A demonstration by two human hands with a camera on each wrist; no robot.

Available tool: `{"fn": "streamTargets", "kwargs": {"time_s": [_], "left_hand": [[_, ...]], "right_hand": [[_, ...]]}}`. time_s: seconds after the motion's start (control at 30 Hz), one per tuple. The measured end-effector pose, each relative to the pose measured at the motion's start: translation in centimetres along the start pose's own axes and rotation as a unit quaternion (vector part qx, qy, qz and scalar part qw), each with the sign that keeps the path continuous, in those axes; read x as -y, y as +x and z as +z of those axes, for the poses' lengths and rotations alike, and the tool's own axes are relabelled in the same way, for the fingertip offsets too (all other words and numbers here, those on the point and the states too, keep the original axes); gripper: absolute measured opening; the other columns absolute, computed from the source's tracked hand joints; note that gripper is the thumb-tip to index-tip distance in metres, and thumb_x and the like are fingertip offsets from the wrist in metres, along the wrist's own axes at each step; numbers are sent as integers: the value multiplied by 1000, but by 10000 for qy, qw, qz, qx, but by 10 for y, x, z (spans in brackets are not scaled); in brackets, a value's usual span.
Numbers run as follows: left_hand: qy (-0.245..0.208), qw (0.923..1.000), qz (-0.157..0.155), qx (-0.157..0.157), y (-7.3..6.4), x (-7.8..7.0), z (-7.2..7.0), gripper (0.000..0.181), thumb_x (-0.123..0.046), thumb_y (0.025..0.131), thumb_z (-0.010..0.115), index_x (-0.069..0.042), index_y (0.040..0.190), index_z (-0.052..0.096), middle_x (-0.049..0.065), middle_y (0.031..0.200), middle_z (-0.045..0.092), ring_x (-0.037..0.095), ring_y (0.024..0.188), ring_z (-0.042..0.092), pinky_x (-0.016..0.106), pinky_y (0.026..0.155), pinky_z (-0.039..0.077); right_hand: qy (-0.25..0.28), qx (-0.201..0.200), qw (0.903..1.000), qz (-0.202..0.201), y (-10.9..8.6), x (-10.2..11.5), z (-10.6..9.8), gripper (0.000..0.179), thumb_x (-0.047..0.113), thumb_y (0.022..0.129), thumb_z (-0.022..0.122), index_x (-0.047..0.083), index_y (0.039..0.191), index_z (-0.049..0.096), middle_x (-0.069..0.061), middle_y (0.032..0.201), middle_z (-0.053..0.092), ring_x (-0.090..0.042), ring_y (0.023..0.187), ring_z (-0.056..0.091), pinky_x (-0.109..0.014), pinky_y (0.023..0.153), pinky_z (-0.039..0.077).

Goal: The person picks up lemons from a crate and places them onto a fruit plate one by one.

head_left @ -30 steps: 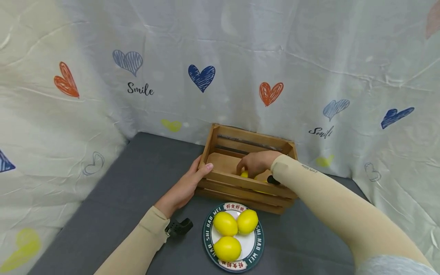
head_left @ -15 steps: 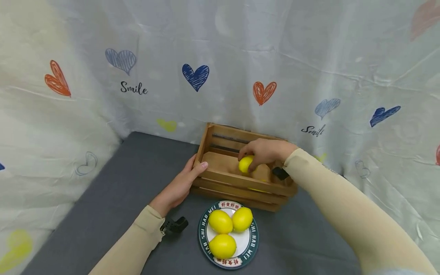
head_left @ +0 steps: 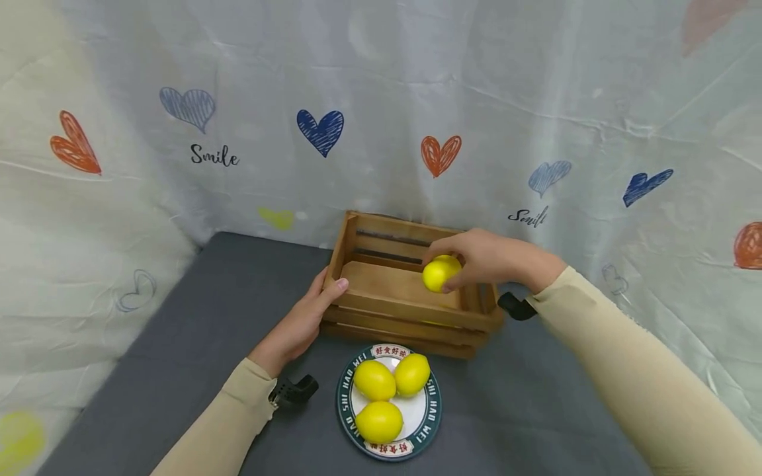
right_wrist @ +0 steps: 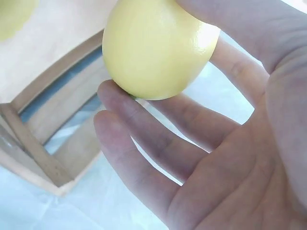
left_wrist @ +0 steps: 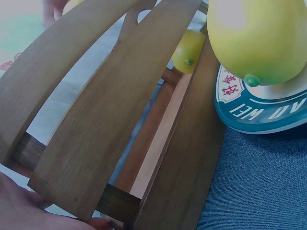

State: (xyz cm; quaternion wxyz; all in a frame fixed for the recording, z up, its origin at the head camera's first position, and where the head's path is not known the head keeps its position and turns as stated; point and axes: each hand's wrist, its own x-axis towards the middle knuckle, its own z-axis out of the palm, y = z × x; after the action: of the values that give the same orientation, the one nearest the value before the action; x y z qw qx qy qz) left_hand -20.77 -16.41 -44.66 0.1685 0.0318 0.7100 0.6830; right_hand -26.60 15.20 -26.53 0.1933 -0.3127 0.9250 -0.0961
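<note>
My right hand (head_left: 485,258) holds a yellow lemon (head_left: 441,273) above the wooden crate (head_left: 405,307), near its right end. In the right wrist view, thumb and fingers pinch this lemon (right_wrist: 156,50). My left hand (head_left: 297,324) grips the crate's left end, its thumb over the front rim. Another lemon (left_wrist: 188,51) shows through the slats in the left wrist view, inside the crate; the head view gives only a yellow sliver of it. In front of the crate, a green-rimmed white plate (head_left: 430,403) bears three lemons (head_left: 379,422).
Dark grey cloth covers the table (head_left: 196,344). A pale curtain (head_left: 381,86) printed with hearts hangs right behind the crate and along both sides. The plate sits close to the crate's front wall.
My right hand has lifted the lemon from the crate floor and moved up and rightward with it. The left hand keeps its grip on the crate. The head view has shifted slightly.
</note>
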Motion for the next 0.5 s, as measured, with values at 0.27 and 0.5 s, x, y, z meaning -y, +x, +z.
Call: {"fn": "streamTargets", "kwargs": {"time_s": [0.27, 0.5], "left_hand": [[-10, 10000, -38, 31, 1, 2, -2, 98, -68, 106, 51, -33, 174, -11, 5, 183, -12, 38, 168, -5, 81, 126, 0], [26, 10000, 41, 51, 5, 3, -2, 98, -69, 107, 51, -34, 173, -11, 3, 183, -12, 35, 169, -7, 76, 130, -1]], "right_hand": [[66, -106, 9994, -336, -30, 17, 5, 48, 26, 93, 88, 34, 136, 69, 6, 121, 70, -20, 93, 62, -37, 83, 55], [278, -337, 9976, -545, -59, 32, 25, 51, 25, 92, 89, 38, 136, 68, 16, 128, 68, -14, 100, 64, -33, 87, 57]]}}
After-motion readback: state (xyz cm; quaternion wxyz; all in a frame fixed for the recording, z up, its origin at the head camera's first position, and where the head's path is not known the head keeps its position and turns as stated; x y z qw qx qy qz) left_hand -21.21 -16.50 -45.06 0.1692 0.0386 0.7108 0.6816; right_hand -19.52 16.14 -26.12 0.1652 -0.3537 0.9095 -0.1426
